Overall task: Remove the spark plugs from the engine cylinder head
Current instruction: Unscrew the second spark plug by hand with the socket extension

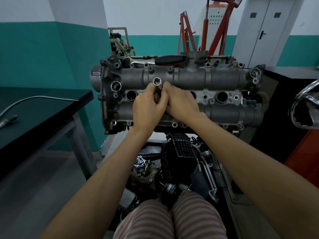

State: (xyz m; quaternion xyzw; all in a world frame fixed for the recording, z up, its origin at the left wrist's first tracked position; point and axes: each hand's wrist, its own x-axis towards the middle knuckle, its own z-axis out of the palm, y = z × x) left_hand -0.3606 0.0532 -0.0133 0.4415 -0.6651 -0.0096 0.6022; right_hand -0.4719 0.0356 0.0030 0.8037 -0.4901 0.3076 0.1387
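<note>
The grey engine cylinder head [224, 78] stands in front of me, its row of round plug wells facing me. Open wells show at the left [131, 95] and at the right [222, 96]. A long chrome spark plug socket [157, 82] sticks up from the middle of the head, open end toward me. My left hand [148, 110] grips its shaft from the left. Curled against the same shaft from the right is my right hand [181, 105]. Both hands hide the socket's lower part and the well under it.
A ratchet with a black handle [170, 60] lies along the head's far edge. A dark table [43, 114] with a metal hose stands at left. Loose engine parts [172, 163] lie on the floor below. A chrome wheel [305, 107] sits at right, red hoist frames behind.
</note>
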